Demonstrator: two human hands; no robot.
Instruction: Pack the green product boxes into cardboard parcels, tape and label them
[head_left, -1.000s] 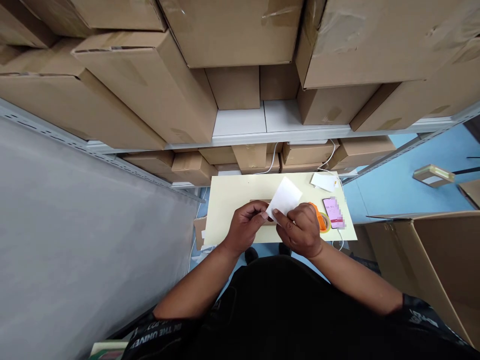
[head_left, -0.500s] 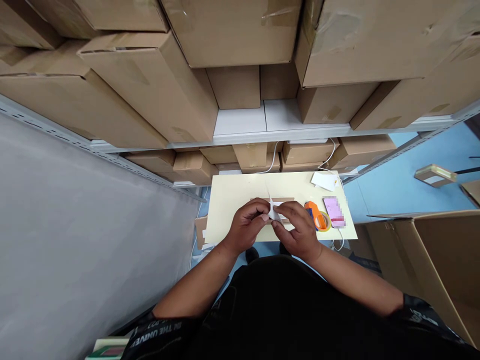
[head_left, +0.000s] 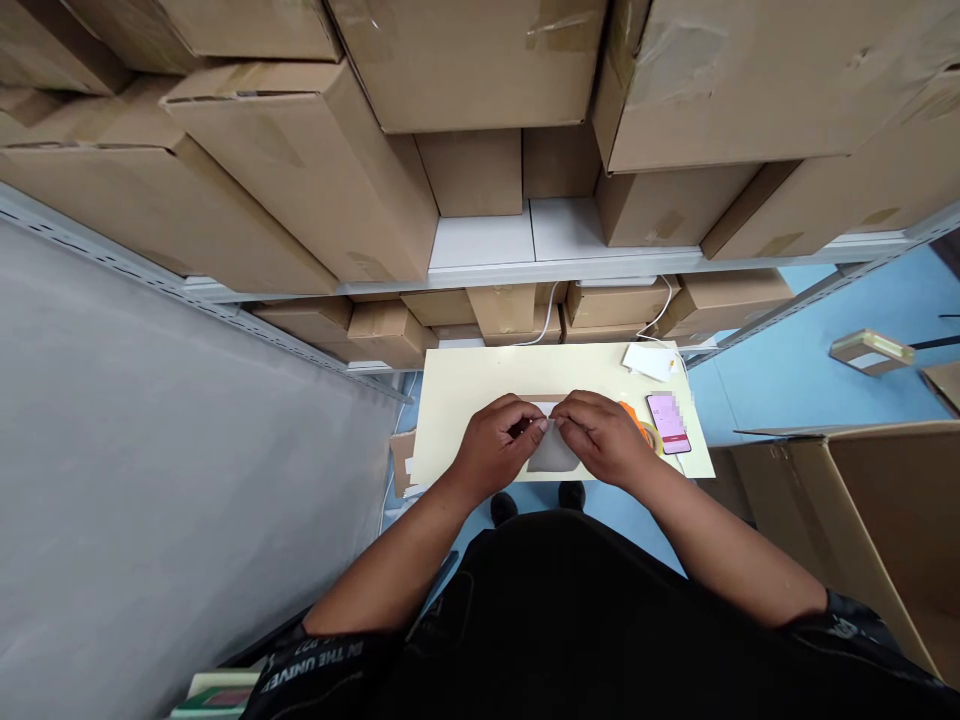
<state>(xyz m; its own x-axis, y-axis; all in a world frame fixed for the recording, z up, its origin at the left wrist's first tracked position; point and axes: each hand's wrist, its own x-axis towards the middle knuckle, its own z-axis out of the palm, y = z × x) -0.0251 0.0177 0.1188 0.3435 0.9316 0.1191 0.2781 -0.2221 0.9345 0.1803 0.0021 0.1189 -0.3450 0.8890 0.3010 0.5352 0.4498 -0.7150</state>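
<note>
My left hand [head_left: 496, 438] and my right hand [head_left: 601, 438] meet over the middle of the cream table. Both are closed, fingertips pinching the top edge of a small white paper sheet [head_left: 553, 455] between them. The sheet hangs toward me, its face greyish in shadow. Behind it lies a flat brown cardboard piece or box [head_left: 531, 398] with a white patch, mostly covered by my hands. Close to the right hand, an orange tape dispenser [head_left: 634, 418] with a yellowish tape roll [head_left: 654, 438] is partly hidden.
On the cream table [head_left: 457, 400] a phone [head_left: 667, 422] with a pink screen lies at the right, below a white card-like item [head_left: 649, 362]. Shelves of cardboard boxes [head_left: 386, 335] rise behind. A large open carton [head_left: 817, 490] stands right; a grey wall [head_left: 187, 450] bounds the left.
The white sheet has turned from standing upright between my fingers to hanging down toward me. My right hand has shifted slightly right and now covers part of the tape dispenser.
</note>
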